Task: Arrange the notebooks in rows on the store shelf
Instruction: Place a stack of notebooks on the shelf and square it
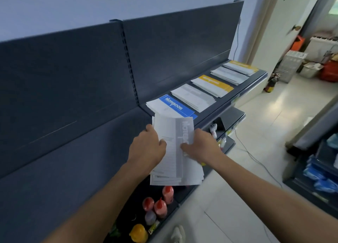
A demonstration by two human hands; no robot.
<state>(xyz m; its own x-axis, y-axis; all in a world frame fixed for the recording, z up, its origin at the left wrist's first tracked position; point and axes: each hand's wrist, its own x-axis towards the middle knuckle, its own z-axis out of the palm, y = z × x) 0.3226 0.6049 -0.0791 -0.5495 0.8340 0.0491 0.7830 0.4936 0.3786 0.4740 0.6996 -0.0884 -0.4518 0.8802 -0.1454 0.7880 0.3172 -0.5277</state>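
the left part of the shelf (76,169) is bare, and open room is found there up to the back panel (73,74). the right part is taken by a row of notebook stacks, from the blue notebook (173,106) to the far yellow one (241,67). narrow gaps are left between some of the stacks. below, the lower shelf is crowded with red bottles (159,202).

Shop: slotted display shelf (76,151), stacked notebooks (193,97)
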